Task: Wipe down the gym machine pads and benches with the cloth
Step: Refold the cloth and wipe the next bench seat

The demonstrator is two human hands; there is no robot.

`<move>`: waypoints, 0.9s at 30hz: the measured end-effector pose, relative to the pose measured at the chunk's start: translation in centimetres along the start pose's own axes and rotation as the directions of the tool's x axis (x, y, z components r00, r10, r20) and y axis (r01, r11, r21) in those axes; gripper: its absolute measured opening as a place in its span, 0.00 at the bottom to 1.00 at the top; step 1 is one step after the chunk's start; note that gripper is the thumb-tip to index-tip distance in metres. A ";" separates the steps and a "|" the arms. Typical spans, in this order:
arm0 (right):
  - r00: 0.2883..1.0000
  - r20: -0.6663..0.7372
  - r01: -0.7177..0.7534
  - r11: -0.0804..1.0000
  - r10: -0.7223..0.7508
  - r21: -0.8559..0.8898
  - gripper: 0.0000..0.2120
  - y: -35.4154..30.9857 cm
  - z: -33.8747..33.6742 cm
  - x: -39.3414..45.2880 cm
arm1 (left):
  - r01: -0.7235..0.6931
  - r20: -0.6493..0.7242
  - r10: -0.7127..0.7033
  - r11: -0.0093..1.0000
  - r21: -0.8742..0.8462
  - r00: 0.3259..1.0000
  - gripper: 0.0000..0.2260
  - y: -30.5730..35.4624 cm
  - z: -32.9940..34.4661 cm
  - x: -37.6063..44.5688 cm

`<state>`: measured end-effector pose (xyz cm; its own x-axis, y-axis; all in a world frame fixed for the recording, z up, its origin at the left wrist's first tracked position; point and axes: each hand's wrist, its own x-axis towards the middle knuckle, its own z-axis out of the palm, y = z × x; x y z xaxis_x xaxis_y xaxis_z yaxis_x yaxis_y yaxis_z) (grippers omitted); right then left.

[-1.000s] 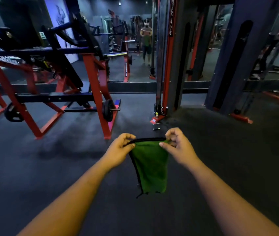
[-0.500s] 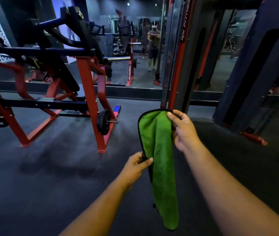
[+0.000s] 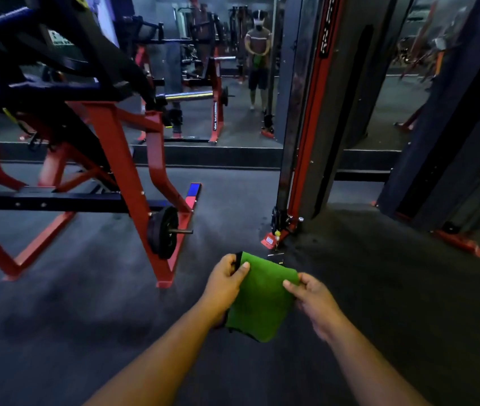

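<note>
A green cloth [image 3: 262, 300] with a black edge is folded into a small rectangle in front of me, above the dark floor. My left hand [image 3: 225, 281] grips its upper left corner, thumb on top. My right hand [image 3: 313, 300] pinches its right edge. A red and black plate-loaded machine [image 3: 109, 136] stands to the left, its dark pads high at the upper left. Neither hand touches any machine.
A weight plate [image 3: 164, 232] sits on a peg low on the machine's red leg. A tall red and black cable column [image 3: 309, 118] rises ahead, with a second dark column [image 3: 444, 127] to the right. A wall mirror [image 3: 227, 83] behind shows a standing person.
The cloth, hanging long from my raised right hand half a second ago, is now folded short and held low between both hands. My view has moved closer to the machine and column.
</note>
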<state>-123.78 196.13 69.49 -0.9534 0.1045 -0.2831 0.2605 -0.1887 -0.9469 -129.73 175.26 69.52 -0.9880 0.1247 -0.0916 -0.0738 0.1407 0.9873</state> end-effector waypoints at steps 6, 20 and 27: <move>0.990 -0.063 0.130 0.991 -0.127 0.039 0.08 -3.7 -2.0 13.6 | 0.079 -0.215 -0.087 0.996 -0.047 0.973 0.08 1.0 2.4 11.5; 0.953 0.178 0.294 0.887 -0.245 -0.356 0.23 -12.3 -0.2 43.8 | -0.040 -0.084 0.115 0.793 0.609 0.990 0.29 3.9 -2.0 38.9; 0.832 0.222 0.471 0.434 -0.509 -0.768 0.16 -19.0 3.2 57.5 | -0.132 -0.027 0.304 0.490 0.862 0.952 0.16 7.1 -6.2 54.8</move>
<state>-184.00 202.63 71.67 -0.9593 -0.0334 0.2805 -0.2184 0.7174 -0.6616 -185.25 177.02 72.30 -0.9669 0.1352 0.2166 0.2117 0.8988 0.3839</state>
